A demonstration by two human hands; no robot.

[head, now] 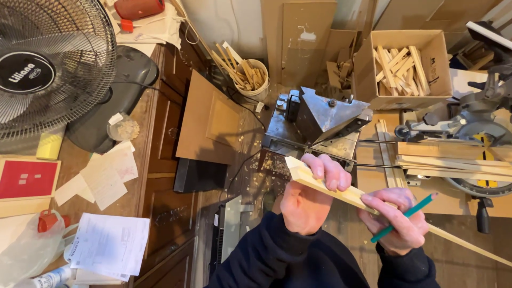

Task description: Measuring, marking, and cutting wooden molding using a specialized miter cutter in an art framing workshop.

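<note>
Dark sleeves fill the near edge of the head view, and both hands come up out of them around one long strip of pale wood (341, 193). Left hand (309, 200) is wrapped round the strip near its far end, fingers curled over the top edge, so a closed grip holding the wood. Right hand (397, 224) is closed too, pinching a teal pencil (408, 216) against the same strip, with the pencil lying slanted across the fingers and its tip pointing down-left. The strip itself runs from the middle of the frame down to the near right corner, held up in the air well above the floor.

Looks to me like the marking step: stick steadied in one hand, pencil ready in the other. My guess is the next bit needs the pencil tip brought down onto the wood face while the left hand keeps it from twisting.

Further out, a grey metal trimmer-type machine (320, 120) sits just beyond the hands with shavings around it. A mitre saw (469, 133) is on the right with more strips on its bed, a cardboard box of offcuts (408, 66) behind it, and a white bucket of sticks (250, 77) further left. On the far left there's a fan (50, 66) over a cluttered desk (160, 138) with papers.
</note>
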